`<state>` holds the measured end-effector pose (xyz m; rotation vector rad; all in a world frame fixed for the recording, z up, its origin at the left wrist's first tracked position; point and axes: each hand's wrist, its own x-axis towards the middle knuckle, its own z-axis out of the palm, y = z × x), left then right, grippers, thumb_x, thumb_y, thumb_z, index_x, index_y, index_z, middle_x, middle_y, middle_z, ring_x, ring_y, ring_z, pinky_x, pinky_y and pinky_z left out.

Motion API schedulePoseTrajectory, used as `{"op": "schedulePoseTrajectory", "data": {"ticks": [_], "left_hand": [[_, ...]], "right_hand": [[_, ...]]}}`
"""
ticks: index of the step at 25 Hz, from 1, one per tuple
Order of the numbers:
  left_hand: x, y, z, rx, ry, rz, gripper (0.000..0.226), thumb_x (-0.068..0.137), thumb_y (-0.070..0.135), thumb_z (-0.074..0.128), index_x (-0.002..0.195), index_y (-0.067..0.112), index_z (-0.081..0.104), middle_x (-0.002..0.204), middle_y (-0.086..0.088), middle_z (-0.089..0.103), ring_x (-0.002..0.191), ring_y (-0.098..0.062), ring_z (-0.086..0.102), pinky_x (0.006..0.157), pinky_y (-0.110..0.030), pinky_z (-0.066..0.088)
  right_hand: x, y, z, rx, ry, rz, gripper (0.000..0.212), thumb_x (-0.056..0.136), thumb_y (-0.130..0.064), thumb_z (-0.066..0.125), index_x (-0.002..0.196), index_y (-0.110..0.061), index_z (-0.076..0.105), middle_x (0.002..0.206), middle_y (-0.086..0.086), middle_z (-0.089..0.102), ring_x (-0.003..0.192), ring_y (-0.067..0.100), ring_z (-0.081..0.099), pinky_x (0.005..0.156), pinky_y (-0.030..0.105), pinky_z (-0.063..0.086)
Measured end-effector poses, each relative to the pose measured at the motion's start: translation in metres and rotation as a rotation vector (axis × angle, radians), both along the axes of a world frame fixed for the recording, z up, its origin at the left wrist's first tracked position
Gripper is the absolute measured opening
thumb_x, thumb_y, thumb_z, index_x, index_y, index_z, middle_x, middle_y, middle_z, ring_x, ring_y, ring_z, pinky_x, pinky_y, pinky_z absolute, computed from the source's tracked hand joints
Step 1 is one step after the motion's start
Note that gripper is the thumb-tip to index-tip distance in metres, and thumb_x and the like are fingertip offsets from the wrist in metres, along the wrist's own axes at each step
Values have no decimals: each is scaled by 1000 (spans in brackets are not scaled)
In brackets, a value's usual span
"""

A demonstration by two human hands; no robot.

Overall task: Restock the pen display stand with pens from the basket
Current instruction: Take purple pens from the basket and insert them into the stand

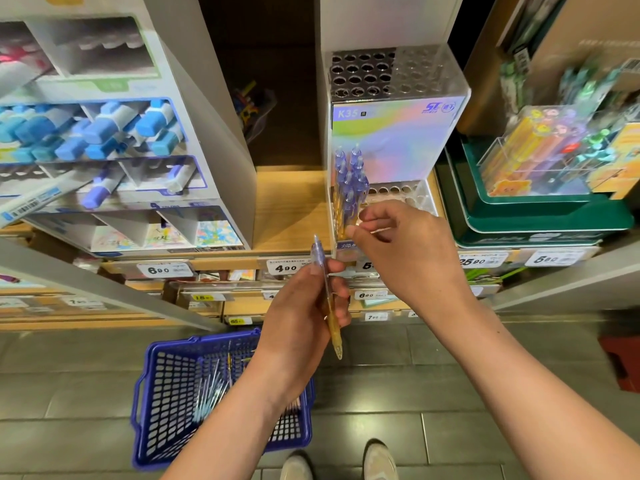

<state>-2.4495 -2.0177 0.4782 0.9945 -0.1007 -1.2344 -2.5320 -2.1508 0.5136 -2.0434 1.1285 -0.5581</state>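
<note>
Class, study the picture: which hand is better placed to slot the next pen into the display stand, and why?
Left, probably. The left hand grips a pen, upright, just below the display stand. The right hand is nearer the holes but shows no pen.

Held pen point(318, 252): translucent purple top, amber-yellow lower barrel. Racked pens point(350, 178): same purple over yellow. Pen display stand point(394, 133): holographic pastel panel, pink/lilac/green sheen, clear hole grid. Basket point(162, 386), near left: blue, slotted mesh. Shelf point(287, 209): light wood. Floor point(415, 375): dark grey tiles. Right tray point(540, 220): dark green. Left markers point(104, 133): blue caps.
</note>
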Motion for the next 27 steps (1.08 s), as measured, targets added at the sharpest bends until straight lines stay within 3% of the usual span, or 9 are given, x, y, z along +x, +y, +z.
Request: {"op": "schedulePoseTrajectory", "data": {"ticks": [4,7,11,16,21,27], "left_hand": [[-4,-2,0,42,-221,-17,34,89,25,63,115,2,63,80,-15,64,67,-21,58,67,-35,53],[-9,-6,-2,72,-340,9,39,83,19,70,109,-6,59,87,-35,60,72,-30,58,72,-43,50],[-10,-8,-3,73,-379,3,36,80,18,72,111,1,64,86,-20,68,72,-28,63,70,-36,56],[-9,-11,-5,91,-354,-50,22,94,14,62,113,3,62,91,-10,77,75,-20,68,73,-32,57],[-9,-6,-12,157,-328,-61,11,101,10,55,103,9,65,88,-8,74,72,-19,67,76,-33,56],[-12,-9,-14,181,-318,-54,16,102,10,54,96,15,68,86,-9,73,69,-18,65,73,-31,56]], "right_hand": [[-14,20,7,227,-47,32,24,87,-56,67,81,-32,66,73,-26,68,65,-10,64,51,5,40],[-16,31,6,265,-16,90,20,82,-48,76,79,-32,64,71,-23,68,55,-7,64,44,3,39],[-19,21,3,265,7,54,17,79,-44,81,78,-32,68,71,-19,70,62,-6,66,53,6,45],[-25,2,12,431,-298,-55,11,81,-21,80,81,-22,69,71,-1,75,61,10,70,69,31,61],[-24,-26,31,113,-565,-47,18,91,-8,72,89,-25,65,74,-6,71,71,14,71,74,33,62],[-7,-26,22,-48,-464,-12,19,90,-20,74,88,-35,63,80,-7,74,76,11,73,76,37,62]]}}
